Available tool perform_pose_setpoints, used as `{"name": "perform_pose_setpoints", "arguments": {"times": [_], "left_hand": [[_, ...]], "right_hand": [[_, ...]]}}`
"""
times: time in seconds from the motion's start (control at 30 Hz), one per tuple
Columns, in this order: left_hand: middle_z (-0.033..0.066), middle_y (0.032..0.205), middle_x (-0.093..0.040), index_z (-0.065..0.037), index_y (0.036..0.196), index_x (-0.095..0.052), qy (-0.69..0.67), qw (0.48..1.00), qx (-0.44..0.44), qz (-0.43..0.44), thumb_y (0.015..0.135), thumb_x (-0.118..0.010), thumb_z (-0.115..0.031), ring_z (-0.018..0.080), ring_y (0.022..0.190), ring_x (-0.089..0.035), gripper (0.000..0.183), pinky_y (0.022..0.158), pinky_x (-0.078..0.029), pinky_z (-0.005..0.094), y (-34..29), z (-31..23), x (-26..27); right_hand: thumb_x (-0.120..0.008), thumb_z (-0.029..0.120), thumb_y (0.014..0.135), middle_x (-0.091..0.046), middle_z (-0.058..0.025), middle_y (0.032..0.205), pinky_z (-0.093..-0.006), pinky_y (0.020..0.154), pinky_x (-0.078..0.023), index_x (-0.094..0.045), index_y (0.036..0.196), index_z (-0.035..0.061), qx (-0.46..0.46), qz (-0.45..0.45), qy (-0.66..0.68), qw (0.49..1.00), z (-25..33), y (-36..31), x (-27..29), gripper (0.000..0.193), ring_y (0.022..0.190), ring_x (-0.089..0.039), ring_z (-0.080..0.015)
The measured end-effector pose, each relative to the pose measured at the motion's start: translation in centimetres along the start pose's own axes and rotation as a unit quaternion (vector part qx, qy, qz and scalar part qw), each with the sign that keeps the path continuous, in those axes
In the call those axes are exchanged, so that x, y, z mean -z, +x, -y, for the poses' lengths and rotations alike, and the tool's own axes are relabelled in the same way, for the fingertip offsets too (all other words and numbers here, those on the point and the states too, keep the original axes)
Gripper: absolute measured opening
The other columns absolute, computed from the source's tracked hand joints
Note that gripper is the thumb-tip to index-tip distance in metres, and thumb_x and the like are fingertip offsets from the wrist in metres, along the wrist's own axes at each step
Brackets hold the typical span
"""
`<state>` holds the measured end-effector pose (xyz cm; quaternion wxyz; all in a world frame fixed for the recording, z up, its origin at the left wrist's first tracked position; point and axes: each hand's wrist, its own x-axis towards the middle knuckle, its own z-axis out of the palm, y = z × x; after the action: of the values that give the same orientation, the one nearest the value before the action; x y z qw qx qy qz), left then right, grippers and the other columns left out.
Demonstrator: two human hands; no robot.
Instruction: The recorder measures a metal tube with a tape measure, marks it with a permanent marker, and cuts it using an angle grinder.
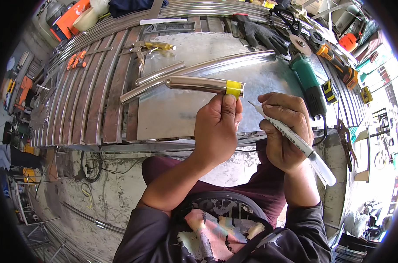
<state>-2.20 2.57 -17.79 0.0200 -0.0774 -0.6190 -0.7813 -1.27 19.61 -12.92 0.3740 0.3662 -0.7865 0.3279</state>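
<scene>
My left hand [216, 129] grips a short shiny metal tube [194, 83] near its right end, raised over the workbench. A yellow strip [233, 87] is wrapped around that end, and my thumb presses on it. In my right hand [289, 131] is a white marker pen [303, 147], held like a writing pen with its fine tip pointing up and left. The tip is a little to the right of the tube's end, apart from it. Beneath, a longer metal tube [203, 69] and a short tube [161, 73] lie on a grey metal sheet [164, 116].
A green angle grinder [307, 79], a yellow-black tape measure [330, 91] and an orange-black power tool [339, 65] lie at right. Behind the sheet is a dark work glove [264, 37]. Brass-coloured tools [159, 45] and orange-handled tools [76, 60] rest on the slatted bench [91, 101].
</scene>
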Motion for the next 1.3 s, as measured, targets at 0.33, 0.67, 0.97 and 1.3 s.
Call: {"name": "perform_pose_setpoints", "arguments": {"times": [0.33, 0.67, 0.97, 1.3], "left_hand": [[-0.0039, 0.079, -0.058, -0.002, 0.103, -0.067, 0.002, 1.0, 0.002, -0.003, 0.122, -0.05, -0.033, 0.0033, 0.066, -0.047, 0.04, 0.062, -0.044, 0.0236, -0.1, 0.0, -0.2], [-0.0037, 0.083, -0.061, -0.003, 0.103, -0.069, -0.034, 0.999, -0.009, -0.016, 0.121, -0.053, -0.031, 0.0024, 0.066, -0.048, 0.037, 0.062, -0.045, 0.023, -0.2, 0.4, -0.4], [-0.0042, 0.077, -0.057, -0.004, 0.098, -0.065, -0.042, 0.999, -0.008, -0.015, 0.12, -0.053, -0.028, 0.0046, 0.068, -0.047, 0.034, 0.061, -0.039, 0.0253, -0.2, 0.1, -0.5], [-0.0023, 0.075, -0.059, -0.003, 0.098, -0.065, -0.005, 1.0, -0.021, -0.018, 0.121, -0.053, -0.027, 0.0064, 0.069, -0.05, 0.035, 0.062, -0.041, 0.0265, -0.3, 0.2, -0.4]], "right_hand": [[-0.076, 0.004, 0.103, -0.069, -0.0226, 0.112, -0.0481, 0.091, -0.066, -0.062, 0.116, -0.0041, 0.012, -0.001, 0.052, 0.999, -0.5, 0.0, -1.9, 0.02, 0.112, -0.078, -0.0428], [-0.076, 0.001, 0.102, -0.07, -0.0223, 0.11, -0.0488, 0.094, -0.066, -0.063, 0.114, -0.0053, 0.002, -0.01, 0.051, 0.999, -0.5, 0.0, -2.1, 0.019, 0.109, -0.078, -0.0417], [-0.077, -0.002, 0.099, -0.072, -0.0238, 0.11, -0.046, 0.094, -0.065, -0.065, 0.114, -0.006, 0.008, -0.004, 0.037, 0.999, -0.3, 0.2, -2.0, 0.02, 0.115, -0.078, -0.0435], [-0.076, -0.004, 0.099, -0.072, -0.024, 0.11, -0.0479, 0.096, -0.066, -0.065, 0.113, -0.0069, 0.009, 0.006, 0.035, 0.999, -0.8, 0.3, -1.5, 0.017, 0.113, -0.078, -0.0421]]}}
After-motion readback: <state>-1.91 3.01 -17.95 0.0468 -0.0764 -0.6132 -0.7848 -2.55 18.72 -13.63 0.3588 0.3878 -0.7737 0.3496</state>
